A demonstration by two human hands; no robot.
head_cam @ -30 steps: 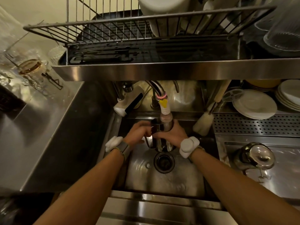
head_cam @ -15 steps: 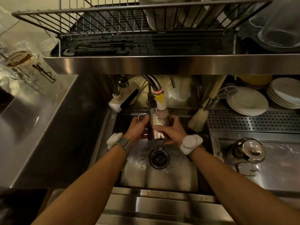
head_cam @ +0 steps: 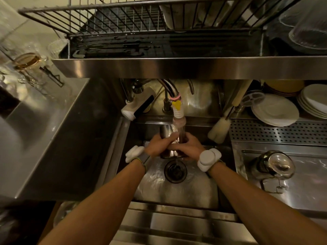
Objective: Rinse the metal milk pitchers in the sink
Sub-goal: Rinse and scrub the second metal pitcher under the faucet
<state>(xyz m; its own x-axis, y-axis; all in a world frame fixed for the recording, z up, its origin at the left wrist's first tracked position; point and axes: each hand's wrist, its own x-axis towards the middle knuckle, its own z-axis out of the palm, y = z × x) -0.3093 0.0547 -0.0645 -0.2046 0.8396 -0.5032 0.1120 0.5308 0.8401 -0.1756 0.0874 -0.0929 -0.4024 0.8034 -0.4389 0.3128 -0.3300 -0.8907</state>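
Note:
A small metal milk pitcher is held over the steel sink, just above the drain. My left hand wraps its left side and my right hand wraps its right side. Fingers cover most of the pitcher, so only its rim and lower body show. The tap's ribbed hose nozzle with a yellow tag points down at the pitcher, and water runs onto it. A second metal pitcher lies on its side on the right drainboard.
A steel shelf with a wire dish rack overhangs the sink at head height. White plates and a bottle brush stand at the right back. Glassware sits on the left counter.
The pitcher has gone from tilted under the tap to held lower and more upright between both hands. My hands have closed tighter around it over the drain.

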